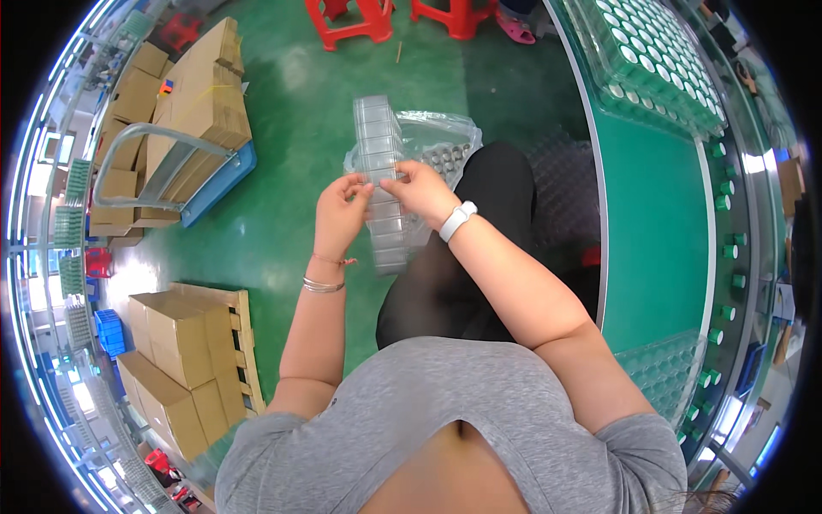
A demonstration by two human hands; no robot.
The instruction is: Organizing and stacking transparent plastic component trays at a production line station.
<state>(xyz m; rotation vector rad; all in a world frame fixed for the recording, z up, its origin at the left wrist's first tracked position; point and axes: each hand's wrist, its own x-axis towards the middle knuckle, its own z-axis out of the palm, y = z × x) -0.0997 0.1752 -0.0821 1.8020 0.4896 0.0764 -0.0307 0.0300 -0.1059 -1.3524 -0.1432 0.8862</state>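
A long, narrow clear plastic tray (383, 137), divided into a row of compartments, is held lengthwise in front of my knees. It may be several nested together; I cannot tell. On its left edge, near the middle, my left hand (341, 212) pinches it with thumb and fingers. My right hand (425, 193) grips the opposite edge slightly higher, thumb lying across the front. Behind the tray, a clear plastic bag (428, 122) sits low in front of me, with several small round silvery pieces (447, 158) showing inside.
To my right is a green worktable (655, 223) with a clear tray of white-topped green containers (659, 64) and a line of small green pieces. At left stand a blue trolley (221, 184) with flattened cardboard and a pallet of boxes (184, 334). Red stools (355, 30) stand ahead.
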